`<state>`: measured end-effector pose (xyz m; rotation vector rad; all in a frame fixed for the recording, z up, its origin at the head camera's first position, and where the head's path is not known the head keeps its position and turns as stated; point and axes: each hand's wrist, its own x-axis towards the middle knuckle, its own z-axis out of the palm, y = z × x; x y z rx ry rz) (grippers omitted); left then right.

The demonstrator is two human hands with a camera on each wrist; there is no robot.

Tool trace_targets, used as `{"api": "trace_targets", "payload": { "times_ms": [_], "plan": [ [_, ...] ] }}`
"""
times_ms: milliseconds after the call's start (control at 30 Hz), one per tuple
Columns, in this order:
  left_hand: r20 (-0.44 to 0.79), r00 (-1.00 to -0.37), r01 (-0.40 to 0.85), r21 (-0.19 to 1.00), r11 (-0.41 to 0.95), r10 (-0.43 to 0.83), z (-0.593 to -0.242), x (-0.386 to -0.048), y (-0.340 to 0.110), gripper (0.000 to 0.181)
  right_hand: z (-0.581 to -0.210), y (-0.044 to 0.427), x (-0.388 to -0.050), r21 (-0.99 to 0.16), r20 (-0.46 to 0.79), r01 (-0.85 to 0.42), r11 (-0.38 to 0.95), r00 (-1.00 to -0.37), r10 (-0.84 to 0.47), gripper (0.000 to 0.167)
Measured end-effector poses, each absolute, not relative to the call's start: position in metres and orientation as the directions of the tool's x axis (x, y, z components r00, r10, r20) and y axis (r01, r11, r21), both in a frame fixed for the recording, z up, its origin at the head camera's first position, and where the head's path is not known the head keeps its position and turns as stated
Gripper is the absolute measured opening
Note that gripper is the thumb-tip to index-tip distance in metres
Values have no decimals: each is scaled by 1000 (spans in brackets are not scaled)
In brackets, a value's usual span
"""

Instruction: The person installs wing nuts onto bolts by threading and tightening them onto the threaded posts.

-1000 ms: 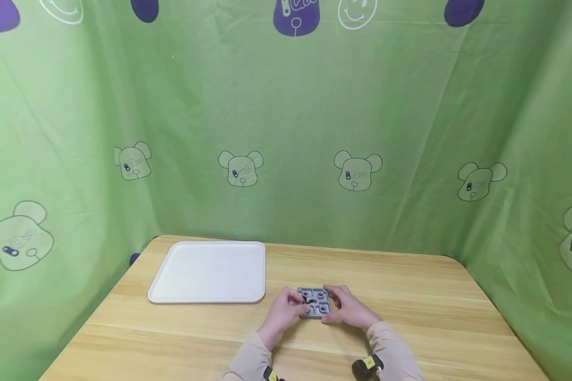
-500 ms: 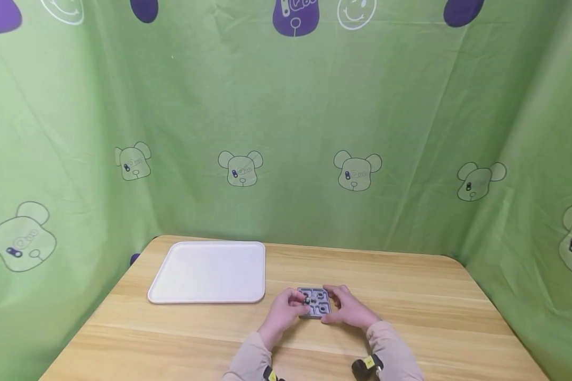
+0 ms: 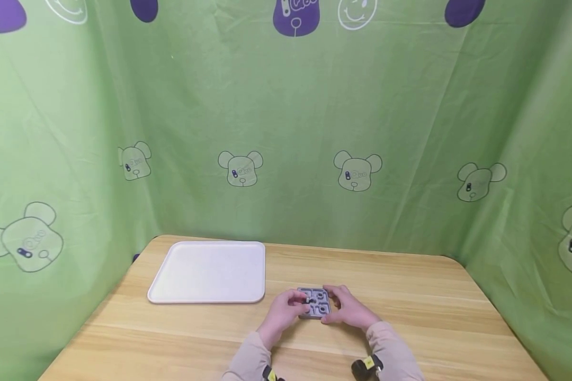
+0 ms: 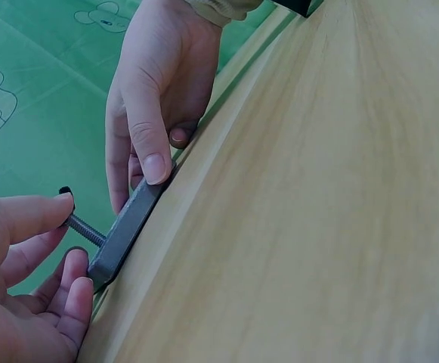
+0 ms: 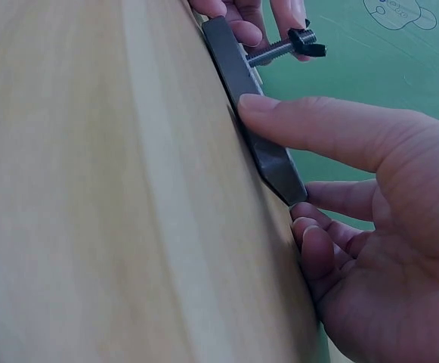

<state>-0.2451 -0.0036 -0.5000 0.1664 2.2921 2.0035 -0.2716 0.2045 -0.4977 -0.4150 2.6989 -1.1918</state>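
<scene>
A grey square plate (image 3: 320,305) with recessed compartments lies flat on the wooden table, with a threaded stud (image 5: 270,53) rising from its middle. On the stud's end sits a black wing nut (image 5: 310,44). My left hand (image 3: 282,313) is at the plate's left side, thumb and finger at the wing nut; its other fingers curl beside the plate's edge (image 4: 102,272). From the right, my right hand (image 3: 352,309) grips the plate, thumb on the near edge and fingers at the far corner. The left fingers partly hide the nut in the head view.
A white tray (image 3: 205,301) lies on the table (image 3: 391,286) to the left, beyond my left hand. Green printed cloth (image 3: 286,211) hangs behind the table and at both sides. A dark wrist device (image 3: 362,369) is strapped near my right sleeve.
The wing nut has turned on the stud between my left fingertips, and those fingers have shifted slightly. My right hand and the plate stay where they were.
</scene>
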Motion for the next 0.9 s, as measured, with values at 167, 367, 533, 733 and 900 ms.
{"api": "trace_targets", "payload": {
  "times_ms": [167, 367, 533, 733, 900],
  "plan": [
    [-1, -989, 23, 987, 158, 147, -499, -245, -4, 27, -497, 204, -271, -738, -34, -188, 648, -949, -313, 93],
    [-1, -989, 22, 987, 161, 145, -498, -244, -5, 26, -495, 204, -269, -745, -40, -180, 642, -949, -312, 93],
    [-1, -991, 20, 989, 150, 137, -498, -244, -4, 29, -495, 204, -269, -750, -38, -182, 636, -948, -317, 93],
    [-16, -993, -8, 998, 68, 115, -500, -245, -3, 33, -496, 204, -270, -751, -37, -180, 636, -949, -313, 93],
    [-42, -993, -34, 996, 78, 106, -500, -245, -4, 26, -497, 204, -271, -754, -41, -172, 634, -951, -307, 93]
  ]
}}
